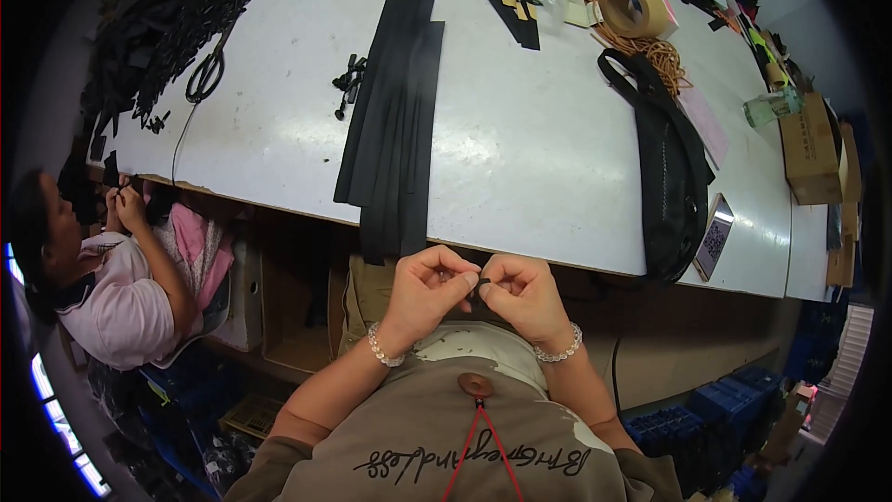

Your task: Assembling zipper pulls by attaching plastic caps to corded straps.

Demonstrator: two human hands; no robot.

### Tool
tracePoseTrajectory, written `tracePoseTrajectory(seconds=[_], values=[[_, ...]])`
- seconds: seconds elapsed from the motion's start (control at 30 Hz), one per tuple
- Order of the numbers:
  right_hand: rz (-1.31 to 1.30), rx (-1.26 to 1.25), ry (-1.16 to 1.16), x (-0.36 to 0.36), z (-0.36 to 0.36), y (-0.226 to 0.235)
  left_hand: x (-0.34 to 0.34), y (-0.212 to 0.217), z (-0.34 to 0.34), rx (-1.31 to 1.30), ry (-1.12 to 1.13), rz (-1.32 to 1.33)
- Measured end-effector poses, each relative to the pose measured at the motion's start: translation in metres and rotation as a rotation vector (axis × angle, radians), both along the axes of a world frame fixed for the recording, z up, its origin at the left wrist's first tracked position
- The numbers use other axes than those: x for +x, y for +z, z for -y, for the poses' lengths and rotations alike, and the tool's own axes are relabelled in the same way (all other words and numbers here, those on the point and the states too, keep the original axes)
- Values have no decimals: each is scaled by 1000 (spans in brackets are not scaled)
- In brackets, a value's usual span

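Note:
My left hand (434,288) and my right hand (522,296) meet in front of my chest, just off the table's near edge. Thumbs and fingertips of both are pinched together on a small black piece (482,284), mostly hidden by the fingers; its kind does not show. Just beyond my left hand lies a stack of long black fabric strips (395,121), the ends hanging over the edge. Small black plastic parts (349,84) are heaped beside the strips' left side.
A black bag (671,167), a phone (714,237), a tape roll (635,9) and tan cord (655,58) lie on the white table (539,149). Scissors (205,76) and a pile of black pieces (200,23) are at left. A co-worker (125,288) sits there, handling something black.

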State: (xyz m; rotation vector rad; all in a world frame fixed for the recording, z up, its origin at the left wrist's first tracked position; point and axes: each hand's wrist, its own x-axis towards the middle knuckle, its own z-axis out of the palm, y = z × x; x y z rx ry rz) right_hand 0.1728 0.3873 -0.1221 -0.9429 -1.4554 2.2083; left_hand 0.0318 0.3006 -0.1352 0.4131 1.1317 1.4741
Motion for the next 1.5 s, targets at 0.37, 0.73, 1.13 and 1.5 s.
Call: tracePoseTrajectory(seconds=[0.37, 0.73, 1.13, 1.5], values=[[-107, 36, -57, -2, 5, 11, -7, 5, 0, 79, -58, 19], [-113, 82, -149, -3, 9, 13, -11, 10, 1, 77, -11, -19], [-13, 639, -55, -1, 0, 23, -10, 14, 2, 104, 40, -138], [-148, 938, -180, 1, 6, 11, -17, 16, 4, 374, 4, -458]])
